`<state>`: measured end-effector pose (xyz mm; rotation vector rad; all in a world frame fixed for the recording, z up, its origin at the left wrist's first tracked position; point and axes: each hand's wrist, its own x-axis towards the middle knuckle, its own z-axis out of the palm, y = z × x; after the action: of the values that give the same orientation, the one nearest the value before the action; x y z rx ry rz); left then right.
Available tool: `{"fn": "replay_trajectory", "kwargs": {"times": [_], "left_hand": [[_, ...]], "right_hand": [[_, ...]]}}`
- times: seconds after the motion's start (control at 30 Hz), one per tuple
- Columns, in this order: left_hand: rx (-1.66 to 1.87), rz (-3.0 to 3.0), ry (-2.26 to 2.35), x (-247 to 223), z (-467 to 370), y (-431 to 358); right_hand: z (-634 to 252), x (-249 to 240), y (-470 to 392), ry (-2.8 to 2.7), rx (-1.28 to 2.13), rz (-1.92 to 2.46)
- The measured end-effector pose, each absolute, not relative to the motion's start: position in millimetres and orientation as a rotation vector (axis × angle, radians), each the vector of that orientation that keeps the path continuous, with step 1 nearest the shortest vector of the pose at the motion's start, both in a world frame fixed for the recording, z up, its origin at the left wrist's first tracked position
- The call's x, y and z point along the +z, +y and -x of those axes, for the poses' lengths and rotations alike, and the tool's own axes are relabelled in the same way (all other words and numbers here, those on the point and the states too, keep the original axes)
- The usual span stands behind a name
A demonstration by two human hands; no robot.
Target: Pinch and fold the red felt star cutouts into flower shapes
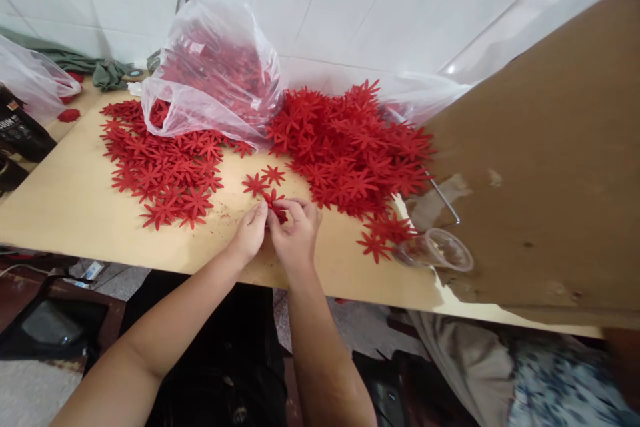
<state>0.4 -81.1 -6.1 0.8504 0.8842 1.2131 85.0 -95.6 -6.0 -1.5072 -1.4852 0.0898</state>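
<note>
And here is the action, right at the middle of the table point(340, 273): a red flower point(273, 197) sits between the person's two hands, at the fingertips and partly covered by them. The left hand point(251, 232) comes in from one side, thumb and fingers pinched on it; the right hand point(296, 232) meets it from the other, fingers curled over and pinching too. Just beyond the fingertips, two loose flowers point(256, 184) lie near each other on the bare tabletop. Off the left hand, well apart from it, spreads a broad pile point(160, 163) of the same red shapes; over past the right hand rises a taller heap point(345, 147), its lower edge near those fingers.

Now to the containers! Behind the hands, a big clear plastic bag point(217, 67) bulges with red flowers, its loose edge draped over the left-hand pile. Another clear bag point(430, 99) shows behind the heap, with a little red at its near end. At far left, a third clear bag point(30, 73) has red pieces by its edge; whether any are inside, one cannot tell. And a clear plastic cup point(415, 250) lies tipped on its side, touching the outlying flowers, with tiny pale bits showing at its mouth.
</note>
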Motion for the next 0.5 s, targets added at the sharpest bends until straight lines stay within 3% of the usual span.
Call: {"fn": "replay_trajectory", "kwargs": {"times": [0.3,0.5], "left_hand": [[1.158,-0.896,0.943,-7,-3,-83],[1.114,-1.013,0.937,-12,-2,-82]], "right_hand": [[-96,-18,-91,-1.185,0.501,1.393],[-97,-20,-92,-1.146,0.554,1.368]]}}
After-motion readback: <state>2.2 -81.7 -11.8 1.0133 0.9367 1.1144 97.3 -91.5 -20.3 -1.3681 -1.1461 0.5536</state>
